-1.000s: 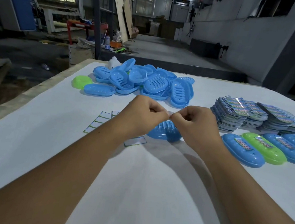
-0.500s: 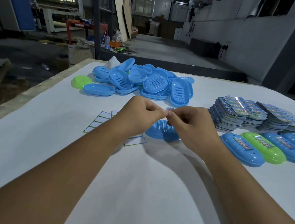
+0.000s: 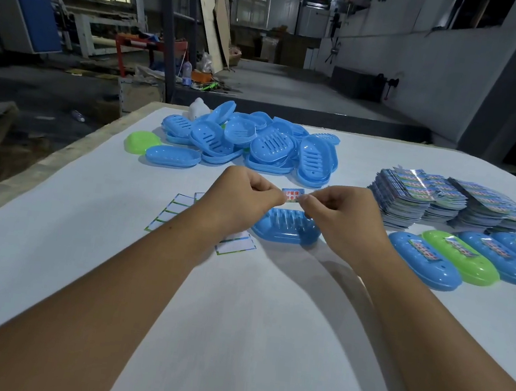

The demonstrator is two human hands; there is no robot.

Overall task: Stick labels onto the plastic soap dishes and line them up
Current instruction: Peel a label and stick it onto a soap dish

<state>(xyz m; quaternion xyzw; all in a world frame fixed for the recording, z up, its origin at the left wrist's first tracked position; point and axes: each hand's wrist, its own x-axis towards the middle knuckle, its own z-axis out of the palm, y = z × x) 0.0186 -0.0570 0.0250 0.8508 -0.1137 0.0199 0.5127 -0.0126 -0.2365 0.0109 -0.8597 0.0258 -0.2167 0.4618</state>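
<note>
I see my left hand [image 3: 244, 193] and right hand [image 3: 336, 209] each pinch an end of a small red-lettered paper label [image 3: 292, 195] mid-frame, just above a blue oval plastic soap dish [image 3: 284, 231] on the white bench [image 3: 232, 338].

Small label [image 3: 292, 195] at centre frame, pinched between both hands: red Chinese characters on white, partly legible as 护健康. Print on the labelled dishes [image 3: 423, 250] at right is too small to read.

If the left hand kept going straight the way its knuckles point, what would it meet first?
Probably the right hand: the left hand points across at it, both pinching the small label held between them above the blue soap dish. Depth is hard to judge.
</note>
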